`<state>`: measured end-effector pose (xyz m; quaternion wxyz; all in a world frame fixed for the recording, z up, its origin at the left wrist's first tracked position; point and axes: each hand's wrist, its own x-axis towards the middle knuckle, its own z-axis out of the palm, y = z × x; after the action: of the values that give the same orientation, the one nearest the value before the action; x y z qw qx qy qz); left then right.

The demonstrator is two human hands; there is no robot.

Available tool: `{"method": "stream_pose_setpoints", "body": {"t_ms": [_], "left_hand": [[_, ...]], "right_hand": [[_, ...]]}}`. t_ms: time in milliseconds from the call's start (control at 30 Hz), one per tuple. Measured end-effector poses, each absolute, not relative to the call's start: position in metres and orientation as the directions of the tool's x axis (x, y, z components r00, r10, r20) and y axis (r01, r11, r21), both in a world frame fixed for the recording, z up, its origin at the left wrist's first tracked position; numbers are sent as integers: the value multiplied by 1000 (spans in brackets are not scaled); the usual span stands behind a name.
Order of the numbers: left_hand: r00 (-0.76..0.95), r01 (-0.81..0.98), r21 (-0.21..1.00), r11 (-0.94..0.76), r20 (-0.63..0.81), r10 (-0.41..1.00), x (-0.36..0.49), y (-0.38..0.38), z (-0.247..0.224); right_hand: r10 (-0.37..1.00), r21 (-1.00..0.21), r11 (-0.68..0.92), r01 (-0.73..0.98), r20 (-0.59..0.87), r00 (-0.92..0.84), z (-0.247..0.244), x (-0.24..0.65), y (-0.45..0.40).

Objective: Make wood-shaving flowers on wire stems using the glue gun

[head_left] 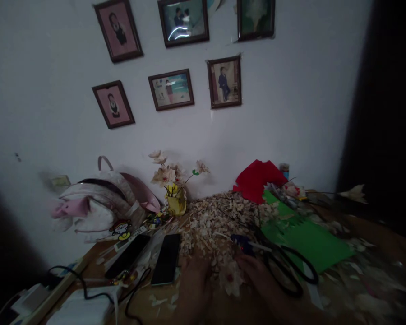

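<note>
**Hands:** we are keeping our left hand (193,289) and our right hand (260,276) low over the near edge of the desk (162,307); both are dim, so we cannot tell how far open they are or whether either has hold of anything.

**Between the hands:** we are seeing a pale handmade flower (230,279) sitting just beside our right hand, at the near edge of the pile.

**Right of the hands:** we are seeing black-handled scissors (284,271) lying on a green paper sheet (306,246), with a dark blue object (242,243) just above our right hand.

**Ahead:** we are facing a heap of pale wood shavings (216,221), with a red paper sheet (259,180) behind it.

**Left of the hands:** we are seeing two black phones (166,258) lying side by side on the desk, and a black cable (84,289) running across its left end.

**Along the wall:** we are looking at a yellow vase (176,201) of pale flowers, beside a pale backpack (98,203), beneath six framed photographs (171,90).
</note>
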<state>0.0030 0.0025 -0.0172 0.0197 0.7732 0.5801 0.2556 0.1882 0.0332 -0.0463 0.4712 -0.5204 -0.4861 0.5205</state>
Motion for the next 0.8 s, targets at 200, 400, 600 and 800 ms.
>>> {"method": "stream_pose_setpoints", "body": {"t_ms": [200,400,600,800], "left_hand": [[175,889,348,-299,345,922,8,1,-16],[140,918,315,-243,315,939,9,1,-12],[127,913,336,-230,303,944,9,2,-11],[157,908,324,-266,326,932,6,5,-13]], "right_hand": [[993,-995,-92,43,-94,-71,-45,190,28],[991,-995,-91,31,-93,-91,-40,189,27],[999,-993,-35,110,-40,-35,-35,192,25],[990,-941,144,307,134,-53,-24,197,27]]}}
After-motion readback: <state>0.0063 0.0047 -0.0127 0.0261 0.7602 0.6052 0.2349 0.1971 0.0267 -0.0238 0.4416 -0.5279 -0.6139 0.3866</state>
